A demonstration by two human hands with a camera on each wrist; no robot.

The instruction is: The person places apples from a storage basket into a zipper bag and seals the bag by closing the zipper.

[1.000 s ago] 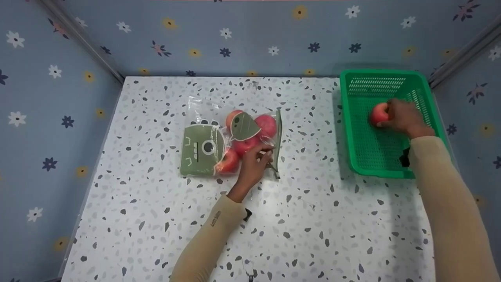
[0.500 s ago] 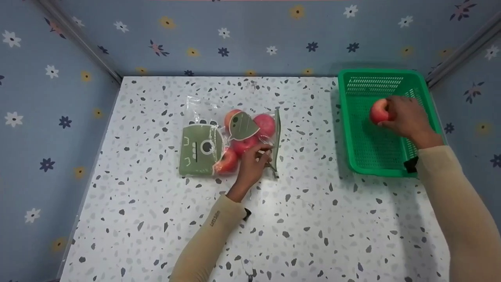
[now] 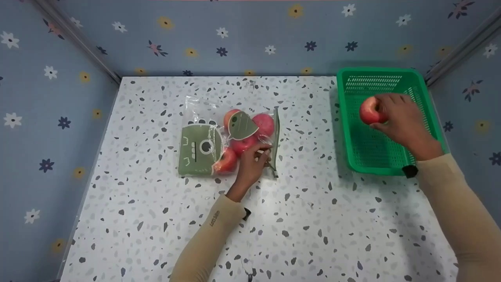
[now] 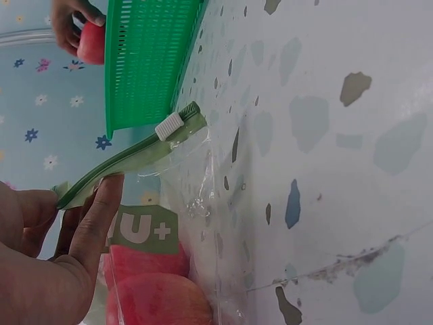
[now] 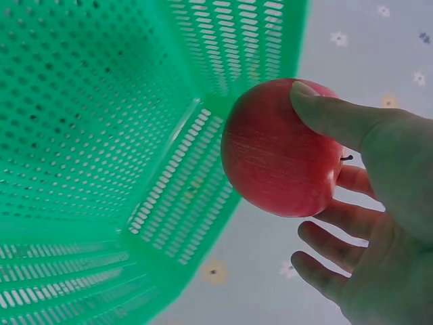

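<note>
My right hand [image 3: 403, 121] grips a red apple [image 5: 281, 149] between thumb and fingers, its stem toward the palm. In the left wrist view this apple shows at the top edge of the green plastic basket [image 4: 145, 61]. Left of the basket, a clear zip bag [image 3: 195, 149] with a green cartoon print lies flat on the table, several red apples [image 3: 263, 124] inside. My left hand [image 4: 61, 250] pinches the bag's green zip edge [image 4: 111, 162] between thumb and fingers. A white slider [image 4: 169, 126] sits near the far end of that zip.
The basket [image 3: 385, 170] stands at the table's back right, by the wall. Its slotted floor shows bare around the right hand. Flower-patterned panels [image 3: 250, 35] enclose the speckled table [image 3: 305, 235] at the back and both sides.
The right hand has lifted the apple up from inside the basket and shifted it slightly left. The left hand and the bag stay in place; the view drifts a little.
</note>
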